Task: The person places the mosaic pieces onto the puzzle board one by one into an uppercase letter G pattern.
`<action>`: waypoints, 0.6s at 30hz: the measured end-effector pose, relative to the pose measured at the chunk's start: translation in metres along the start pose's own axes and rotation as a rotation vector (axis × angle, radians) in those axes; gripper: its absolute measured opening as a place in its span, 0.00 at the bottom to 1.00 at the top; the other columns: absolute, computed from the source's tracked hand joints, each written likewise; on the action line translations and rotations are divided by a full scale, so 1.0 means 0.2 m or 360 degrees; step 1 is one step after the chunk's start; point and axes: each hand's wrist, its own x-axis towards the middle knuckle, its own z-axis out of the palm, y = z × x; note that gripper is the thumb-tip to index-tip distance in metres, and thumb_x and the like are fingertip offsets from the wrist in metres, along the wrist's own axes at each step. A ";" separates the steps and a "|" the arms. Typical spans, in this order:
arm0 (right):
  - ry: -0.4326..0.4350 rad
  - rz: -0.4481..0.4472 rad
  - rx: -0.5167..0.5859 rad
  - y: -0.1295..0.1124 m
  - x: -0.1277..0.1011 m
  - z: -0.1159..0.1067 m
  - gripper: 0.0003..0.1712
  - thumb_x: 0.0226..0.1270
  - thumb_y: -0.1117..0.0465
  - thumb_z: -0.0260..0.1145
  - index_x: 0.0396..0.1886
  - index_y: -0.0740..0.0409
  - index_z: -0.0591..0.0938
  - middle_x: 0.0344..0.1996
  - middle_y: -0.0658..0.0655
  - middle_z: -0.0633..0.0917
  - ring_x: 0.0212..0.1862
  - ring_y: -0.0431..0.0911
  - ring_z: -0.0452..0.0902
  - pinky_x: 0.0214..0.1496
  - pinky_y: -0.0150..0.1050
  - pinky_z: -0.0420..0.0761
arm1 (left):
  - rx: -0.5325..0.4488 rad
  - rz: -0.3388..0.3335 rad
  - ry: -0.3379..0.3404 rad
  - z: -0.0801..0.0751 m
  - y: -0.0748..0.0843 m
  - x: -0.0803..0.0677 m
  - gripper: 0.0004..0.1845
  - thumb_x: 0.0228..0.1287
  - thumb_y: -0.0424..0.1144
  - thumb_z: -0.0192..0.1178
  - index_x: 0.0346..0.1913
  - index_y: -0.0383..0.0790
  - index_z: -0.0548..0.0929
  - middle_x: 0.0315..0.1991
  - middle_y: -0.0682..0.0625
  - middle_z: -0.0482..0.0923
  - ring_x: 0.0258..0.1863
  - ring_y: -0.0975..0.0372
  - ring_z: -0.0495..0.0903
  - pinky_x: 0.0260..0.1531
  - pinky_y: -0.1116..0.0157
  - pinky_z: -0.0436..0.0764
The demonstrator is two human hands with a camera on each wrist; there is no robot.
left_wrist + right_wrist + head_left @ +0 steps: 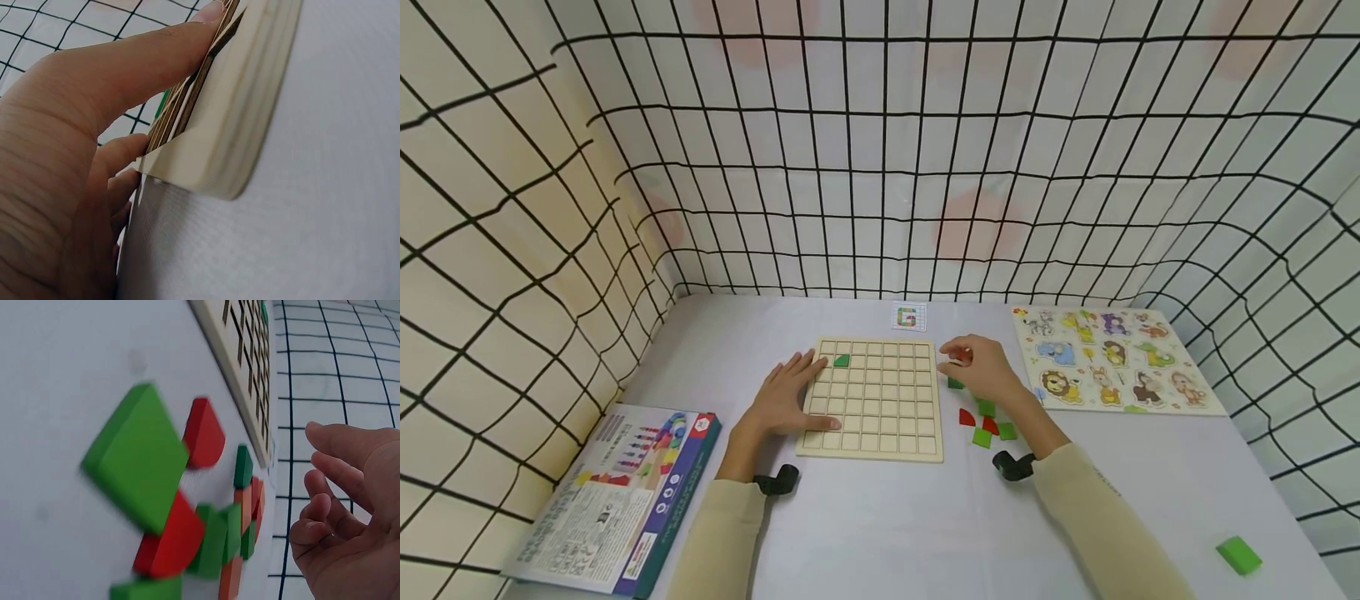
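Observation:
A square wooden grid board (880, 400) lies on the white table, with one green tile (842, 361) with a slanted side in an upper-left cell. My left hand (784, 398) rests spread across the board's left side, its thumb on the grid and its fingers near the upper edge. Just right of the board, my right hand (981, 367) hovers over loose blocks with loosely bent fingers; the right wrist view shows nothing between them. Below that hand lie a green square block (137, 456), a red rounded block (204, 434) and several more green, red and orange ones.
A small pattern card (909, 317) lies behind the board. An animal puzzle board (1112, 360) occupies the right back, and a printed box (617, 500) the left front. One green block (1239, 555) sits apart near the right front. Black wire mesh (880, 167) surrounds the table.

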 end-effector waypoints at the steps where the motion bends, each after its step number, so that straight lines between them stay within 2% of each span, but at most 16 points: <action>1: -0.0002 0.0013 -0.0010 0.02 -0.01 -0.01 0.19 0.67 0.55 0.74 0.54 0.56 0.87 0.47 0.58 0.87 0.39 0.48 0.75 0.38 0.36 0.76 | -0.0002 -0.0006 -0.0001 0.00 0.00 0.00 0.65 0.42 0.74 0.71 0.83 0.51 0.58 0.84 0.45 0.48 0.85 0.48 0.44 0.82 0.43 0.45; 4: -0.0022 0.0062 -0.0029 0.06 -0.04 -0.06 0.19 0.67 0.54 0.74 0.55 0.56 0.88 0.46 0.58 0.86 0.35 0.48 0.72 0.31 0.35 0.72 | -0.0001 -0.0024 -0.0012 0.00 0.00 0.00 0.65 0.41 0.74 0.71 0.83 0.51 0.58 0.84 0.46 0.48 0.85 0.48 0.44 0.82 0.43 0.44; 7: -0.0033 0.0127 -0.0048 0.10 -0.07 -0.10 0.19 0.66 0.52 0.74 0.54 0.54 0.88 0.44 0.56 0.85 0.35 0.47 0.71 0.29 0.35 0.70 | -0.0001 -0.0024 -0.0014 -0.01 0.00 -0.01 0.65 0.42 0.74 0.71 0.83 0.51 0.58 0.84 0.45 0.48 0.85 0.48 0.44 0.82 0.42 0.44; 13: -0.0003 0.0133 -0.0128 0.20 -0.10 -0.15 0.16 0.68 0.56 0.72 0.53 0.55 0.88 0.41 0.56 0.85 0.35 0.47 0.71 0.34 0.37 0.72 | -0.0011 -0.0004 -0.0011 -0.01 0.01 -0.01 0.64 0.43 0.72 0.72 0.83 0.50 0.58 0.84 0.45 0.48 0.84 0.47 0.44 0.82 0.42 0.45; 18: -0.0019 0.0111 -0.0173 0.26 -0.08 -0.16 0.15 0.69 0.59 0.71 0.53 0.57 0.88 0.41 0.58 0.85 0.39 0.49 0.75 0.40 0.39 0.74 | -0.0001 0.0004 -0.0001 -0.01 0.01 -0.01 0.64 0.43 0.72 0.71 0.82 0.50 0.58 0.84 0.45 0.49 0.84 0.47 0.45 0.81 0.41 0.46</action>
